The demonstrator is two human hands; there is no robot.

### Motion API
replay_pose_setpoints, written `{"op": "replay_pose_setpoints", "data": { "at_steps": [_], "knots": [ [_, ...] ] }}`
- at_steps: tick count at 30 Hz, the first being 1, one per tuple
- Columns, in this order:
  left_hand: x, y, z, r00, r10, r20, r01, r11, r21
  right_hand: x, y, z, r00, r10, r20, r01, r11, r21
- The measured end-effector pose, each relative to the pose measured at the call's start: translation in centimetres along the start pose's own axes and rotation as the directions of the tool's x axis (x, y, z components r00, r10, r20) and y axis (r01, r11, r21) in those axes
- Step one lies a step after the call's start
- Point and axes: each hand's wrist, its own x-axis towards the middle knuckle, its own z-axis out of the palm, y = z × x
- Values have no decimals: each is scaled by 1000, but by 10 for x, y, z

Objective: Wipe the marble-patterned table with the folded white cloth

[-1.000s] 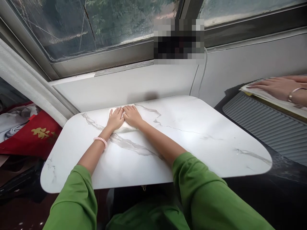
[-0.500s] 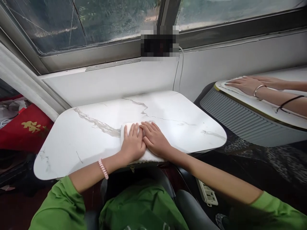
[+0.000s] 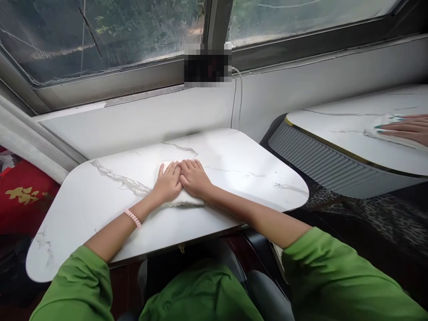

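Cloth (image 3: 187, 199), white and apparently folded into a pad, lies on the marble-patterned tabletop (image 3: 230, 142) in front of you, near the middle of its width. Your left hand (image 3: 168, 185) and right hand (image 3: 195, 178) rest side by side on it, touching, palms down with fingers extended rather than clamped around it. It should handle as light, soft and limp, with no risk of breaking; on such a smooth surface it would probably slide easily, and its layers could shift or bunch. Spread palms over the middle suit it; to lift it, pinch the thick front edge. To your left, a red bag (image 3: 23, 196) with gold lettering shows pale contents (image 3: 6, 158) at its top; you cannot tell what they are.
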Motion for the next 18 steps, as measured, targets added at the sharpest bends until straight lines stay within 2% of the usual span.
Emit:
{"op": "replay_pose_setpoints", "data": {
  "at_steps": [5, 8, 13, 18],
  "knots": [
    [61, -52, -1, 998, -32, -49, 31, 999, -35, 76, 18, 24, 999, 24, -22, -23, 999, 34],
    [92, -71, 0, 992, -67, -104, 60, 996, -73, 113, 32, 34, 1000, 20, -20, -18, 998, 62],
    [125, -80, 3, 979, -121, -167, 107, 990, -90, 149, 54, 40, 1000, -17, -17, 18, 998, 68],
    [132, -77, 4, 972, -174, -161, 168, 984, -50, 157, 65, 45, 999, -32, -40, 36, 994, 105]
  ]
}}
